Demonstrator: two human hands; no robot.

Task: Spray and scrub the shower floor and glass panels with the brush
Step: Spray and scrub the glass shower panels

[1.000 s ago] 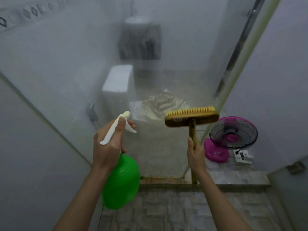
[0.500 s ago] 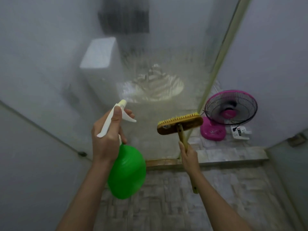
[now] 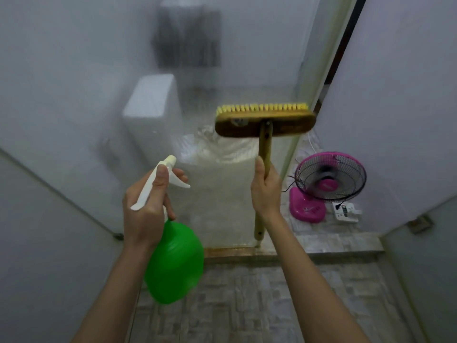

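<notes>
Up close, the left hand [image 3: 146,209] gripped the neck of a green spray bottle [image 3: 175,263]. Its thumb lay along the white trigger head and a fingertip curled over the trigger. The nozzle pointed at the far glass panel [image 3: 74,100]. The bottle's round body hung below that hand, above the left part of the tiled shower floor [image 3: 247,308].

The right hand [image 3: 265,191] was wrapped round the wooden handle of the brush [image 3: 264,122], thumb up along the shaft, holding it upright. The brush head sat level above the hand, its yellow bristles turned away toward the glass. Whether the bristles touched the glass could not be told. The handle's lower end reached down near the brown threshold strip [image 3: 230,252] at the foot of the glass.

Through the misted glass a white toilet tank [image 3: 153,107] showed at the far left, with a blurred dark shape higher up behind it. To the right, past the edge of the glass, a pink fan [image 3: 329,179] stood on a raised tiled ledge [image 3: 346,241], and a white power strip [image 3: 346,212] lay just beside its base.
</notes>
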